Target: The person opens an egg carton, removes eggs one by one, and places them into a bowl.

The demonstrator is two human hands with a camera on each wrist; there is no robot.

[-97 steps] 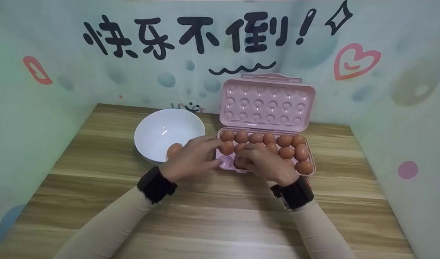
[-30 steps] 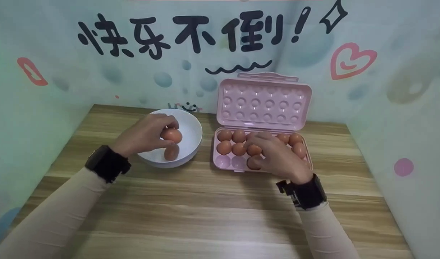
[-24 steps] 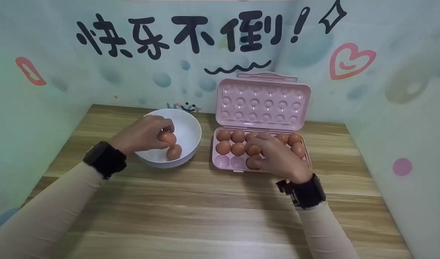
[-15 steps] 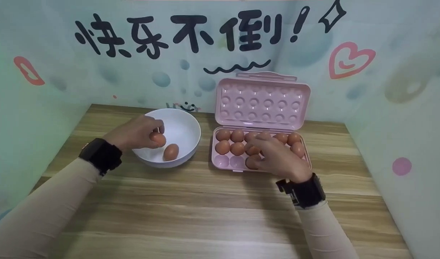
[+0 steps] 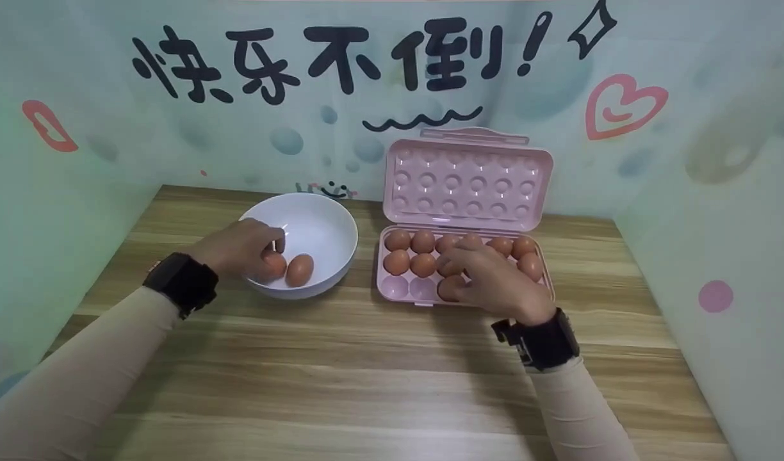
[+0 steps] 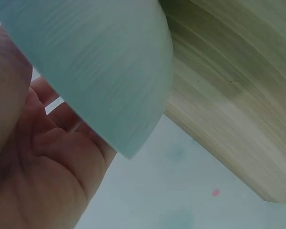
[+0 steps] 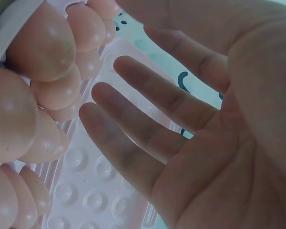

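Observation:
Inside the white bowl [image 5: 328, 230], my left hand [image 5: 232, 246] reaches over the near-left rim and holds a brown egg [image 5: 275, 264] low down. A second egg [image 5: 300, 270] lies beside it in the bowl. The left wrist view shows the bowl's outer wall [image 6: 114, 71], which hides the fingertips and the held egg. My right hand [image 5: 498, 282] hovers over the pink egg box [image 5: 421, 288], its fingers spread apart and straight in the right wrist view, with the thumb close to a front-row egg [image 5: 451, 288]. This hand covers several eggs in the head view.
The raised lid [image 5: 469, 186] of the egg box leans back near the printed cloth backdrop [image 5: 238, 147]. Two front-left cups of the box hold no egg. Wood-grain tabletop [image 5: 366, 384] extends toward the near side.
My left hand has carried an egg from the box to the bowl and lowered it inside. The egg in the bowl has rolled slightly. Lately my right hand has stayed still over the box.

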